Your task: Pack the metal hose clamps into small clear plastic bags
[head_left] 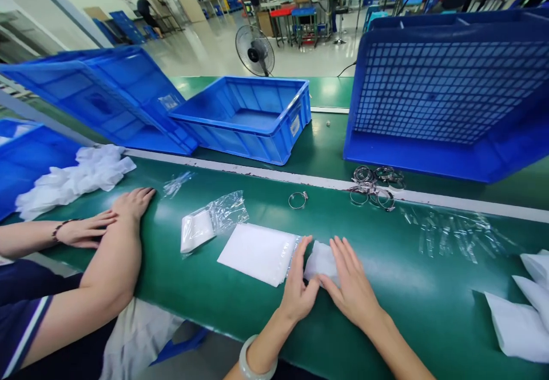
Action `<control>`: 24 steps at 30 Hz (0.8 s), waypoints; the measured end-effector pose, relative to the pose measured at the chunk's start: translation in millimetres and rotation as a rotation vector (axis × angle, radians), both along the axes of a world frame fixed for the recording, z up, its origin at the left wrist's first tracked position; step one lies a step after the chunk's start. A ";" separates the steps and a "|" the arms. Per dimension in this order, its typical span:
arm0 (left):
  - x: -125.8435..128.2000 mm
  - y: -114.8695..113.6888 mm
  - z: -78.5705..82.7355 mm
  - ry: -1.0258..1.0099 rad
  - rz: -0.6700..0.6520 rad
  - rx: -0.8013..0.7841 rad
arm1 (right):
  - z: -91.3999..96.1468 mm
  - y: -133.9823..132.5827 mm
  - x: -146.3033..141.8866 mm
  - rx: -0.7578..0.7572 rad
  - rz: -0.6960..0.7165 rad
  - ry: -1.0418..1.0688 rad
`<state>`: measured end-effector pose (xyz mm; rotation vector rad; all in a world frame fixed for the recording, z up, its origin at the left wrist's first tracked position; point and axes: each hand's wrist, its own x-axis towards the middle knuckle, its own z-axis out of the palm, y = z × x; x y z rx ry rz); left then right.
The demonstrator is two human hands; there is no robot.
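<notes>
A small white soft packet [321, 261] lies on the green table between my two hands. My left hand [299, 288] is at its left edge, fingers stretched forward and thumb apart. My right hand [352, 280] rests flat over the packet's right side with its fingers extended. Both thumbs come close together at the packet's near edge. Left of my hands is a stack of flat white pouches [257, 253], its right end partly behind my left fingers. Farther left lies a clear plastic bag [227, 211] with a folded white piece [197, 230]. A single metal hose clamp [297, 200] sits beyond the stack.
Several hose clamps [369, 188] are heaped near the white strip. Clear small bags [454, 231] and white pouches [518, 325] lie at right. Blue crates [244, 139] stand behind. At left are a co-worker's arms [115, 254] and a white pile [77, 177].
</notes>
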<state>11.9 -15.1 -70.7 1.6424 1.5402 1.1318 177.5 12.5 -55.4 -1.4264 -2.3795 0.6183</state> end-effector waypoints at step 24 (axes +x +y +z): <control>1.5 0.6 2.7 -0.113 0.156 -0.025 | 89.0 -37.3 169.7 0.387 -0.562 -0.069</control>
